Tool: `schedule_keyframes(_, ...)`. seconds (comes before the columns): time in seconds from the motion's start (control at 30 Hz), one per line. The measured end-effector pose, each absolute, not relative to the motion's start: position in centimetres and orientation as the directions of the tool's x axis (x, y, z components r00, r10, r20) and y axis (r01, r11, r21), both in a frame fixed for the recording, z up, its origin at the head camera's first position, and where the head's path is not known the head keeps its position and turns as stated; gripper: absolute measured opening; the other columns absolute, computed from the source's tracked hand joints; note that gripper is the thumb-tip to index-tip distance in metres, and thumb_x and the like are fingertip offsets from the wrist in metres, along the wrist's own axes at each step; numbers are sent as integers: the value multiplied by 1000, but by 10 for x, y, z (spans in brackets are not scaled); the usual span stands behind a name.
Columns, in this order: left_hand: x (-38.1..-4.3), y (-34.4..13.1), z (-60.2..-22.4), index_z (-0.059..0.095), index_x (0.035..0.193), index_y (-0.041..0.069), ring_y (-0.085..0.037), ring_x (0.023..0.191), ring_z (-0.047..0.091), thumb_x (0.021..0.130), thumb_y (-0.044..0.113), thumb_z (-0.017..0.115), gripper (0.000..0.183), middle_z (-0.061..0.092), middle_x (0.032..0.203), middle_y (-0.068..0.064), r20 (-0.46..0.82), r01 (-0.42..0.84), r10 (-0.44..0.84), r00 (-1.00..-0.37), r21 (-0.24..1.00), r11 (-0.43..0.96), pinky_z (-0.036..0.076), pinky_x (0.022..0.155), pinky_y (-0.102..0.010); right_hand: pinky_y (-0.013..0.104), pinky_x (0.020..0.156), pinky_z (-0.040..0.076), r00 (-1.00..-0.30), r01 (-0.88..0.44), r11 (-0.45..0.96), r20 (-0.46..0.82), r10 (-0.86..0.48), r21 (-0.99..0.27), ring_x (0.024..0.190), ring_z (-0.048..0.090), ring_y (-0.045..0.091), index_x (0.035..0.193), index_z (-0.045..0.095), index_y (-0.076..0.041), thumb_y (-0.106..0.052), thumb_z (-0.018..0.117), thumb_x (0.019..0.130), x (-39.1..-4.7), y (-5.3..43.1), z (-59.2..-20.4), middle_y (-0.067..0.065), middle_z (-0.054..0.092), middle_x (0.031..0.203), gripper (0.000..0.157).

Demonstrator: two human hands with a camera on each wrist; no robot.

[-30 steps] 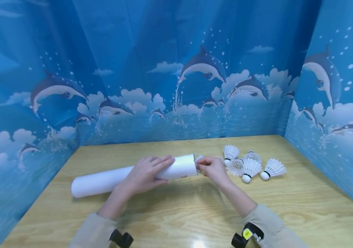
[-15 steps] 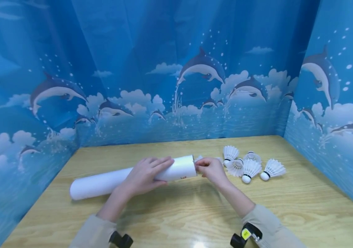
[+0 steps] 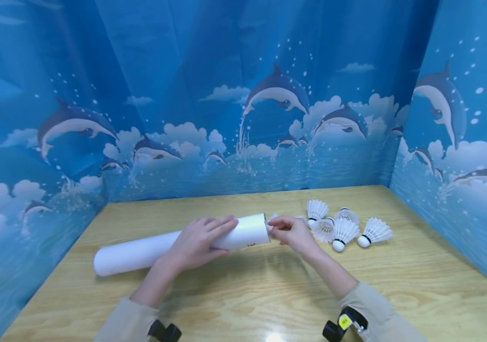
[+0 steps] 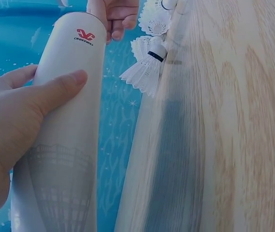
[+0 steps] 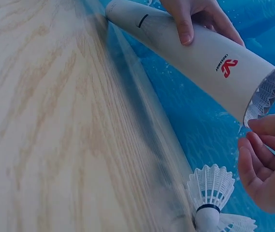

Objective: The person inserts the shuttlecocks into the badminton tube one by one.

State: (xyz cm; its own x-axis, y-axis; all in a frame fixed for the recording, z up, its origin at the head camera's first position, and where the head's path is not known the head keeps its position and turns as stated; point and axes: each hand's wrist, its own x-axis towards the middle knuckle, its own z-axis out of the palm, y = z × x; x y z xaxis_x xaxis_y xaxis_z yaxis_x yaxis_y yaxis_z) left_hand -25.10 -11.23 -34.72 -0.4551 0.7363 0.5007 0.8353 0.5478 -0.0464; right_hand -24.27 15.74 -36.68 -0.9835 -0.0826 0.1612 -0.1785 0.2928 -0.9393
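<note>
A long white shuttlecock tube (image 3: 140, 251) lies slanted across the table, its mouth toward my right hand. My left hand (image 3: 202, 242) grips it near the mouth, thumb on the near side, close to the red Crossway logo (image 5: 228, 67). In the right wrist view, the lacy skirt of a shuttlecock (image 5: 265, 96) shows just inside the mouth. My right hand (image 3: 294, 235) pinches the edge of that skirt at the lower rim with thumb and forefinger. The shuttlecock's cork is hidden inside. Another shuttlecock (image 4: 62, 179) shows faintly through the tube wall in the left wrist view.
Several white shuttlecocks (image 3: 346, 231) lie in a loose group to the right of my right hand, one (image 3: 376, 232) slightly apart. White skirt edges (image 3: 273, 217) show behind my right hand. Blue dolphin-print curtains (image 3: 209, 118) border the wooden table (image 3: 243, 294) at the back and sides.
The tube and both hands have shifted very slightly left in the view. Both hands keep their places on the tube and at its mouth.
</note>
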Motion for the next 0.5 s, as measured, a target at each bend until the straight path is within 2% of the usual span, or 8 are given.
schedule_keyframes(0.13, -251, -113, -346, 47, 137, 18, -24, 104, 57, 70, 37, 79, 76, 52, 134, -2, 498, 832, 739, -454, -58, 551, 47, 88, -45, 26, 59, 51, -985, -168, 287, 149, -87, -943, 70, 56, 10, 104, 62, 10, 0, 64, 83, -242, 167, -367, 8, 65, 83, 24)
schedule_keyframes(0.3, -251, -114, -346, 47, 137, 18, -24, 105, 57, 72, 40, 77, 75, 51, 134, -2, 496, 829, 741, -453, -72, 554, 47, 88, -45, 35, 65, 54, -990, -140, 318, 124, -71, -938, 73, 58, 10, 109, 60, 10, -5, 63, 86, -242, 185, -366, 7, 65, 87, 28)
schedule_keyframes(0.5, -252, -116, -346, 47, 137, 19, -25, 105, 57, 71, 39, 78, 76, 51, 134, -2, 489, 828, 744, -456, -75, 556, 47, 88, -45, 30, 64, 51, -990, -135, 406, 135, -30, -904, 78, 59, 11, 112, 59, 10, -10, 62, 88, -240, 214, -360, 12, 67, 96, 31)
